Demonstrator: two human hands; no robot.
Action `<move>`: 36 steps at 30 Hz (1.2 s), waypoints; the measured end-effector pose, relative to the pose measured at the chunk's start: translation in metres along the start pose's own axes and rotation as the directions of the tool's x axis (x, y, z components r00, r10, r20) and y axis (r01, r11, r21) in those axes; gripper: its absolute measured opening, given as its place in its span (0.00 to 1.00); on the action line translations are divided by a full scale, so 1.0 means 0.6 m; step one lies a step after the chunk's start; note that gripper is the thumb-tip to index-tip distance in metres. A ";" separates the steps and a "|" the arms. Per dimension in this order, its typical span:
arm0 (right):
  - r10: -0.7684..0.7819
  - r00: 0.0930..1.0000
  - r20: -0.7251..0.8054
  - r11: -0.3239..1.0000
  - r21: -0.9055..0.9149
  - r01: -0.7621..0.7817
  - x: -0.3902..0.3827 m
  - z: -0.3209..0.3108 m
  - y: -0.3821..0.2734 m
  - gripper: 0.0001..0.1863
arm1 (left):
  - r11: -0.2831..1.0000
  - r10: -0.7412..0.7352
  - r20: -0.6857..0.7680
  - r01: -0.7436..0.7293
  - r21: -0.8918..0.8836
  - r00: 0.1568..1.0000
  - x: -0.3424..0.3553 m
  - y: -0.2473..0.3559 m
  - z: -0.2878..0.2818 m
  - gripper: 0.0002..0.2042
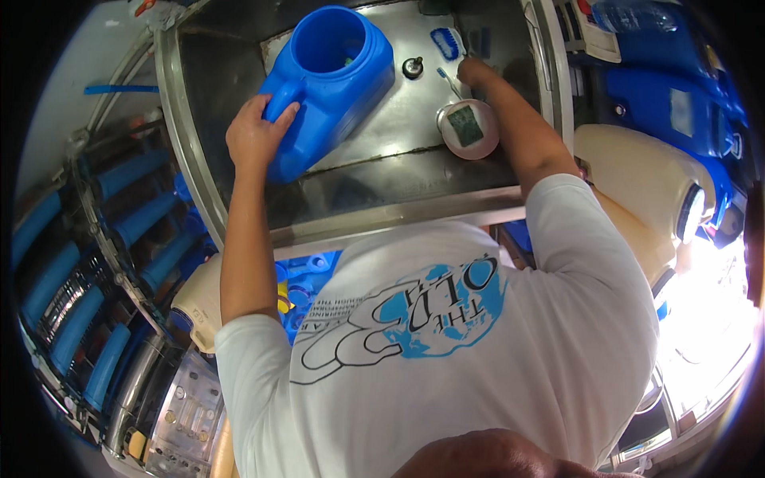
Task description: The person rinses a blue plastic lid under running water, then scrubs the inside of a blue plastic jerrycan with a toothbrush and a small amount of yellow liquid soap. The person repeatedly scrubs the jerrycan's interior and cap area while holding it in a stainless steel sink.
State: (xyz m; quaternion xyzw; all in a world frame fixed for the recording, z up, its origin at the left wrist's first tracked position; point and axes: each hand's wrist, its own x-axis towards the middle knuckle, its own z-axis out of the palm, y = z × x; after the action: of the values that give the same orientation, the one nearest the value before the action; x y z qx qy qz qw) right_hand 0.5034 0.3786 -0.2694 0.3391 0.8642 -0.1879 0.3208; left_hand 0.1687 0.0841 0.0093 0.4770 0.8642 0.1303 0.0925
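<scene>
A large blue plastic jug [358,95] lies tilted in the metal sink, its wide round mouth uncapped. My left hand [259,131] is closed round its handle, thumb on the near side. Over at the sink's right side, my right hand [473,73] reaches down beside a blue scrub brush [446,44]; its fingers are mostly hidden. A small toothbrush-like brush [448,78] leans from a round pale bowl [488,123], just below that hand. Inside the bowl is a green scouring pad [464,126]. Between jug and brush sits a small black round piece [413,68].
The metal sink's raised rim [382,219] runs along the near side. Cream plastic jugs [637,175] and blue containers [661,103] crowd the right. At left stands a rack with blue rollers [135,173]. A clear bottle [633,16] lies at the upper right.
</scene>
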 end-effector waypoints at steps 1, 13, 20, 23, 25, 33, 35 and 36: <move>0.084 0.995 0.059 0.995 0.041 -0.086 0.018 0.011 -0.002 0.13 | 1.000 0.007 -0.018 -0.007 0.002 1.000 -0.004 -0.002 0.001 0.23; 0.274 0.955 0.118 0.914 0.276 -0.296 0.158 0.187 0.018 0.16 | 0.998 0.021 -0.058 -0.024 -0.052 0.998 -0.018 0.005 0.007 0.19; 0.056 0.998 0.007 0.921 0.385 -0.055 0.118 0.030 -0.012 0.21 | 1.000 0.030 -0.059 -0.030 0.006 0.998 -0.026 -0.001 0.013 0.20; 0.094 0.963 -0.251 0.925 0.380 0.009 0.054 -0.013 -0.005 0.19 | 0.999 0.036 -0.057 -0.035 0.018 0.998 -0.014 -0.002 0.016 0.21; -0.027 0.987 -0.156 0.997 0.066 0.038 0.013 -0.046 0.008 0.19 | 0.998 0.052 -0.051 -0.051 0.024 0.997 -0.008 -0.003 0.017 0.21; -0.056 0.941 0.332 0.978 -0.171 0.118 -0.268 -0.144 -0.099 0.14 | 0.999 -0.008 -0.031 0.010 0.050 0.999 -0.014 0.000 0.012 0.24; -0.054 0.971 0.234 0.984 -0.151 0.091 -0.273 -0.087 -0.092 0.12 | 0.998 -0.026 -0.016 0.027 0.050 1.000 -0.016 0.001 0.011 0.25; -0.040 0.993 0.114 0.994 -0.097 0.051 -0.270 -0.069 -0.098 0.12 | 0.999 -0.032 -0.005 0.032 0.042 0.999 -0.016 0.001 0.008 0.25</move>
State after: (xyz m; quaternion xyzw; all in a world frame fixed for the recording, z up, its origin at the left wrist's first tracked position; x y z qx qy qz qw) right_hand 0.5356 0.2848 -0.1226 0.2919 0.8607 -0.1703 0.3807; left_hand 0.1758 0.0770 0.0051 0.4646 0.8746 0.1115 0.0824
